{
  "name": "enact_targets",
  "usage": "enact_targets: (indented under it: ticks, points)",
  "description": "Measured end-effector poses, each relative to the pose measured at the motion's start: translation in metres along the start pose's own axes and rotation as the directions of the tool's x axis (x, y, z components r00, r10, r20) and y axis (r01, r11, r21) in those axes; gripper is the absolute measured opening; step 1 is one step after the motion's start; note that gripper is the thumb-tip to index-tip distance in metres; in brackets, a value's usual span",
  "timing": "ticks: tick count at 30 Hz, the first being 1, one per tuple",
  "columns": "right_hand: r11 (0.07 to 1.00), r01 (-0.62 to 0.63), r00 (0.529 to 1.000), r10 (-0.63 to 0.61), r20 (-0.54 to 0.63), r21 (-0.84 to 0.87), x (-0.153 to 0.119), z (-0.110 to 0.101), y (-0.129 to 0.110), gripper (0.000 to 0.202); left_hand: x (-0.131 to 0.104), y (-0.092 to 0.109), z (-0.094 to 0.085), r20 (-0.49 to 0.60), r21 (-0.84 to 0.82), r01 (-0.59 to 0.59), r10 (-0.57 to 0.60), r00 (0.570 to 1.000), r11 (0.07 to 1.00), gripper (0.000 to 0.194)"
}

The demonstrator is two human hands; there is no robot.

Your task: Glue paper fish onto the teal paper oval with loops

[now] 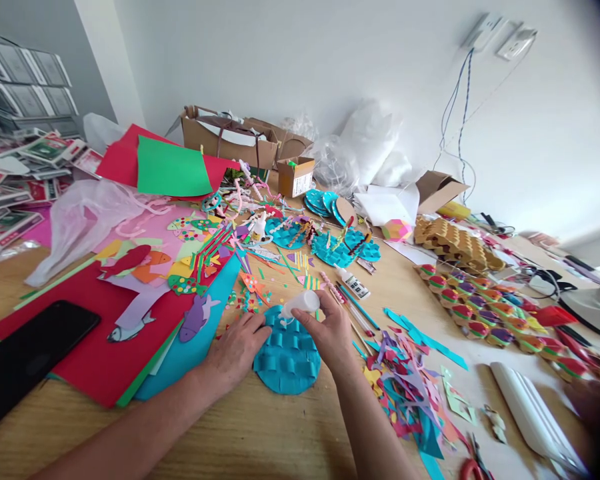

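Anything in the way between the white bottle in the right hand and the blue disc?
Nothing visible stands between the white bottle and the blue disc. The left hand is at the disc's upper-left edge, to one side.

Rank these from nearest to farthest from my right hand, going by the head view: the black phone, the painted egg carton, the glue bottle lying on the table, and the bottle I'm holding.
1. Held bottle: in your right hand.
2. Lying glue bottle: just beyond that hand.
3. Painted egg carton: off to the right.
4. Black phone: far left.
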State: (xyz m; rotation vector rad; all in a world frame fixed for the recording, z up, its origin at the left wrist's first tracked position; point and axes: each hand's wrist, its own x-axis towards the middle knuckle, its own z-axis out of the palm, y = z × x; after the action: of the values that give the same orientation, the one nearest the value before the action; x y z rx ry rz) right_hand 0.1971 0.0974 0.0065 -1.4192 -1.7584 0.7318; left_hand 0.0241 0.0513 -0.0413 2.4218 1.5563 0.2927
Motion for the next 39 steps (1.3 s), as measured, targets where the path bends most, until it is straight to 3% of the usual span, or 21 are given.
enact_targets:
  ticks: [39]
  points:
    - [0.992,0.022,1.0,-0.02,-0.021,0.127,0.0026,0.0033,0.0052,0.025,0.0005,-0.0003,0.0011,-0.021,-0.018,0.005,-0.006,1.0,1.0,0.032]
